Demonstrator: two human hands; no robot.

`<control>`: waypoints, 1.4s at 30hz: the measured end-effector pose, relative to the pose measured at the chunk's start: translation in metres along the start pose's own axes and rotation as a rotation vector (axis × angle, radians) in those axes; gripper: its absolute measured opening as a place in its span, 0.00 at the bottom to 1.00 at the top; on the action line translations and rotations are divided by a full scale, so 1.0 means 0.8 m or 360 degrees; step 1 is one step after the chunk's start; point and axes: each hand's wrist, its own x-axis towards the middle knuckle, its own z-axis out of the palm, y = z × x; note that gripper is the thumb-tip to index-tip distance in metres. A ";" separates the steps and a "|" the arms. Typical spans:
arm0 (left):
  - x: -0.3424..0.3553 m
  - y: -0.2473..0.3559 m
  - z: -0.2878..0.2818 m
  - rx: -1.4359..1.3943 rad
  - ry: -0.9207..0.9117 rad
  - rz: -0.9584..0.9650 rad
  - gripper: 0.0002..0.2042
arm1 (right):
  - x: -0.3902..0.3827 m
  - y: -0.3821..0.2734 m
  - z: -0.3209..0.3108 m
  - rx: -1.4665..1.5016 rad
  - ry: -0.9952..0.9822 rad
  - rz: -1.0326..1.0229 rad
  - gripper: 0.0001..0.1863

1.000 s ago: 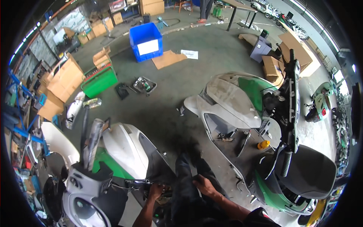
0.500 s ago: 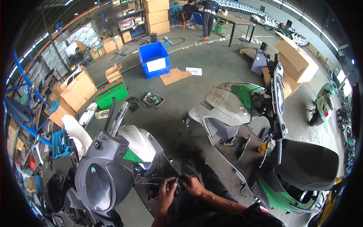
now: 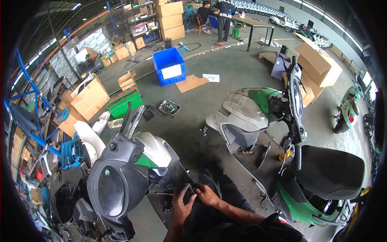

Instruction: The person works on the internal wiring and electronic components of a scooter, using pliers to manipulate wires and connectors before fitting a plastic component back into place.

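My left hand (image 3: 183, 202) and my right hand (image 3: 207, 195) meet low in the middle, in front of my dark trousers. The fingers of both are bent inward, pinching around something small and dark that I cannot make out. Just left of them stands a partly stripped scooter (image 3: 109, 189) with a grey panel and a white and green cover (image 3: 152, 150). A slim metal rod (image 3: 164, 193) on its near side points toward my left hand, and whether they touch is unclear.
A second scooter with a black seat (image 3: 328, 171) stands at my right. Ahead are a blue bin (image 3: 169, 68), a green toolbox (image 3: 125, 103), a tray of parts (image 3: 168, 108) and flattened cardboard (image 3: 191, 83). Two people are by a far table (image 3: 252, 21). Cardboard boxes (image 3: 318, 64) stand far right.
A small round piece showing between my fingertips is now hidden. My left fingers have lifted and my right hand has turned slightly. The whole view has shifted a little.
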 end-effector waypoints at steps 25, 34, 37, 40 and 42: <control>-0.004 -0.011 -0.014 -0.0082 0.0083 -0.0207 0.16 | -0.029 -0.052 -0.008 -0.0009 -0.0041 -0.0274 0.22; -0.001 0.000 -0.018 -0.0131 0.0044 -0.0358 0.17 | -0.028 -0.049 -0.008 -0.0028 -0.0128 -0.0230 0.21; 0.000 0.001 -0.016 -0.0390 0.0025 -0.0557 0.16 | -0.030 -0.049 -0.013 0.0089 -0.0188 -0.0291 0.20; 0.005 0.005 -0.019 -0.0523 0.0071 -0.0697 0.15 | -0.029 -0.055 -0.015 0.0089 -0.0203 -0.0370 0.19; 0.005 0.003 -0.021 -0.0509 0.0085 -0.0723 0.15 | -0.030 -0.062 -0.016 0.0015 -0.0194 -0.0386 0.19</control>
